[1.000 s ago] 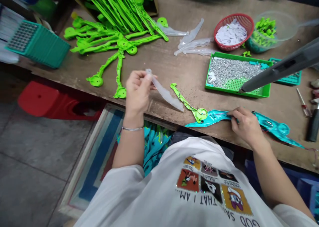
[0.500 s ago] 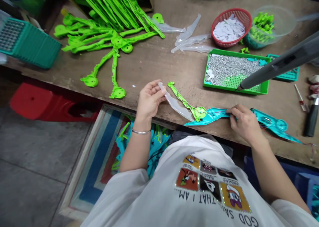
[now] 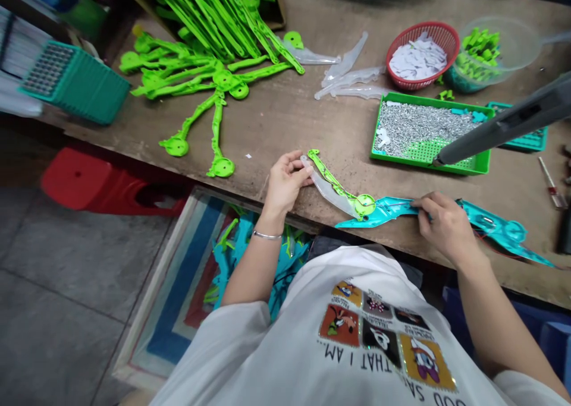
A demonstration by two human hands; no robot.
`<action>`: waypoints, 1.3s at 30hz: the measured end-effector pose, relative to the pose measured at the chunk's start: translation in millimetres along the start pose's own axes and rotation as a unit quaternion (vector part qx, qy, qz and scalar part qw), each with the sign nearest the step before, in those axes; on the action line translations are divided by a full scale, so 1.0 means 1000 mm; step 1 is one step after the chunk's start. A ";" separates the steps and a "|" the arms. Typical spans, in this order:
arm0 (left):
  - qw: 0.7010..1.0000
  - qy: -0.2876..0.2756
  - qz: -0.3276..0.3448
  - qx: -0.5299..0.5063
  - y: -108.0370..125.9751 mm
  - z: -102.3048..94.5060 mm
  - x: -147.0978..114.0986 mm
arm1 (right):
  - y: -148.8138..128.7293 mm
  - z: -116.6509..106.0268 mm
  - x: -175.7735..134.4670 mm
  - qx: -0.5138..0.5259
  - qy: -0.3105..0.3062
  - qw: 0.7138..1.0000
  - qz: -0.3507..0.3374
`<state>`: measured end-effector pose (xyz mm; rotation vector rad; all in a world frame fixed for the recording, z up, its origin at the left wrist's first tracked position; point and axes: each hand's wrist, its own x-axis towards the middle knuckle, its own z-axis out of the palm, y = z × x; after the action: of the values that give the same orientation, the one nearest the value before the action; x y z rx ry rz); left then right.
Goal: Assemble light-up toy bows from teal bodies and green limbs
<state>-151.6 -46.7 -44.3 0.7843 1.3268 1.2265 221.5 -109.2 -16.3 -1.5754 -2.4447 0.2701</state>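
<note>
Between thumb and fingers, my left hand (image 3: 288,183) pinches the upper end of a clear, curved plastic blade piece (image 3: 332,195). The blade lies along a lime-green plastic arm (image 3: 330,177), its lower end by the arm's round disc. That disc overlaps the left part of a long turquoise plastic shell (image 3: 379,211) lying near the table's front edge. A thin wire runs over the green arm into the shell. My right hand (image 3: 439,222) is closed at the middle of the shell, fingertips on it and the wire there; what exactly they pinch is partly hidden.
A grey power-driver-like tool (image 3: 499,123) slants over a green tray (image 3: 486,167) of small screws. Behind stand a red basket (image 3: 401,85) of white pieces and a clear tub (image 3: 526,49). Lime-green arms (image 3: 187,76) pile up at left; loose clear blades (image 3: 352,82) lie at the back.
The clear blade in my left hand has moved closer to the green arm and now lies against it. My right hand stays on the turquoise shell. The whole view has shifted slightly.
</note>
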 end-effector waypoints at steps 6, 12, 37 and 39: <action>1.000 -0.011 0.005 0.005 -0.003 0.004 0.002 | -0.003 -0.003 0.002 0.008 -0.010 1.000 0.011; 0.999 0.011 0.038 0.026 -0.005 0.010 0.004 | -0.003 -0.002 0.002 0.004 -0.013 1.000 0.017; 0.808 -0.016 0.172 0.564 0.017 0.015 -0.011 | -0.077 0.030 0.049 0.212 -0.057 0.966 -0.138; 0.744 -0.020 0.170 0.645 0.024 0.020 -0.019 | -0.077 0.030 0.050 0.211 -0.060 0.966 -0.140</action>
<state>-133.8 -54.6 -13.5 2.0724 2.0020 0.3247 125.7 -95.9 -19.6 -1.0510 -2.4421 0.7927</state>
